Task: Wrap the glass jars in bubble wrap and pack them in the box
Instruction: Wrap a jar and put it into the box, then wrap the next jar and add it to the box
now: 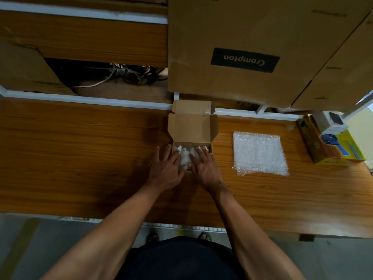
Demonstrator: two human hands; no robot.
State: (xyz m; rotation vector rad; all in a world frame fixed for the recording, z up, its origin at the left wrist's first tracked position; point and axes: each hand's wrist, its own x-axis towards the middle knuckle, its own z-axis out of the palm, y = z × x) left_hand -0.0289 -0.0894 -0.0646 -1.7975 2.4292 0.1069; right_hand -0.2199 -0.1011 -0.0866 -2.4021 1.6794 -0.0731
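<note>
Small brown cardboard box (192, 128), lid flaps raised, at the middle of the far edge of the wooden table (80, 158). Both hands lie flat with straight fingers on white bubble-wrapped bundles (184, 156) inside the box: left hand (167, 170) on the left side, right hand (203, 168) on the right. A flat square sheet of clear bubble wrap (259, 153) lies on the table near the far right corner, apart from the box.

Brown cardboard box (192, 126), clear bubble wrap (259, 153), orange wood-grain table (80, 150), yellow/blue carton (333, 146).
</note>
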